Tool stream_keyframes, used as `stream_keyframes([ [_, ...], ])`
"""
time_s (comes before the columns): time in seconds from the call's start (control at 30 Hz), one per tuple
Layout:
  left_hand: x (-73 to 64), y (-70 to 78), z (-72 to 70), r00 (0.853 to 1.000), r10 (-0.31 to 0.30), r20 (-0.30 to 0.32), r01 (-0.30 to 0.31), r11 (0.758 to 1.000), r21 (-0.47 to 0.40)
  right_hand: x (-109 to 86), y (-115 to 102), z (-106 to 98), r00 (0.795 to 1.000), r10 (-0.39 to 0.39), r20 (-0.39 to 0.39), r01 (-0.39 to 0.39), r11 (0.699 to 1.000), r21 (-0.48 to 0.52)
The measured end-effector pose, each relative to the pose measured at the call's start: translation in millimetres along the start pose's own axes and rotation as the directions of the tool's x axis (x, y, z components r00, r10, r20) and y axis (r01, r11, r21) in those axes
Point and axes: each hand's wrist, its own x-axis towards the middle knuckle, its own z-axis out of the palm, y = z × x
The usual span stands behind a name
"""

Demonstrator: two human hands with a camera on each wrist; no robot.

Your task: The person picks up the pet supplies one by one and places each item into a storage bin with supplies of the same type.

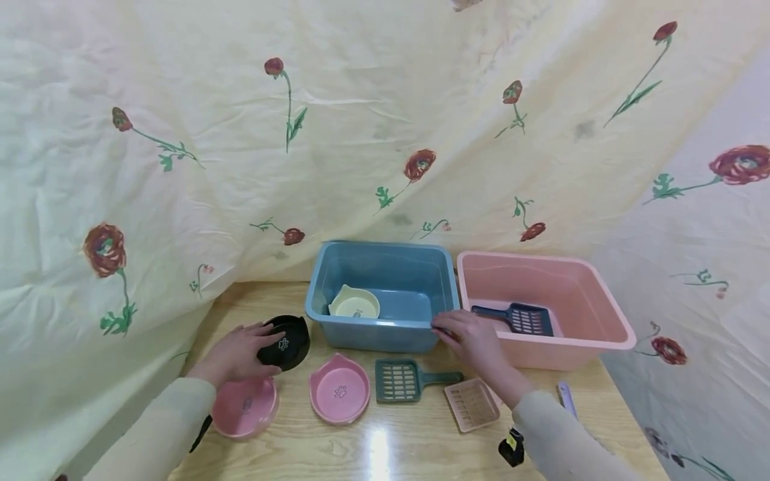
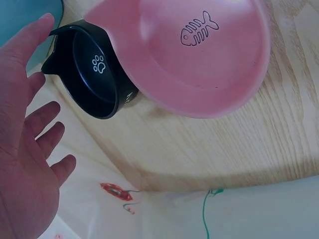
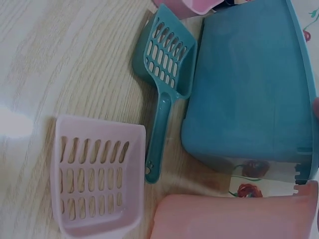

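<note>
At the left of the head view, my left hand [image 1: 245, 353] reaches over a black cat-eared bowl [image 1: 290, 344] with a paw print. Its fingers [image 2: 42, 117] are spread beside the bowl in the left wrist view. Just below, a pink bowl [image 1: 245, 409] with a fish-bone print lies partly under that hand. My right hand [image 1: 472, 339] holds the front rim of the blue litter box [image 1: 373, 336] near its right corner, fingers bent over the edge. Inside that box sits a cream cat-eared bowl [image 1: 356, 304]. Most of the right hand is outside the right wrist view.
Right of the blue box stands a pink litter box [image 1: 559, 347] with a dark slotted scoop [image 1: 529, 319] inside. In front lie another pink bowl [image 1: 339, 391], a green scoop [image 1: 400, 381], a pale pink scoop [image 1: 473, 405], a purple handle [image 1: 567, 399] and a small black object [image 1: 511, 449].
</note>
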Motion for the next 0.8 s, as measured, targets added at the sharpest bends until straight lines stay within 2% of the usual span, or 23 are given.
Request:
stream_keyframes([
  [0.13, 1.2, -0.5, 2.2, 1.000, 0.000, 0.022, 0.000, 1.000, -0.005, -4.1, 0, 4, 1.000, 0.015, -0.026, -0.015, 1.000, 0.019],
  [0.27, 2.3, -1.7, 5.4, 0.999, -0.017, 0.036, 0.017, 1.000, -0.006, -6.9, -3, 9, 0.995, 0.079, -0.060, -0.079, 0.997, 0.015],
  [0.5, 2.2, 0.0, 9.0, 1.000, -0.015, 0.026, 0.015, 1.000, 0.006, -9.3, -12, 20, 0.969, 0.206, -0.136, -0.204, 0.979, 0.023],
  [0.8, 7.4, 3.6, 15.7, 0.999, -0.033, 0.032, 0.033, 0.999, -0.009, -10.2, -16, 28, 0.945, 0.256, -0.202, -0.246, 0.967, 0.072],
])
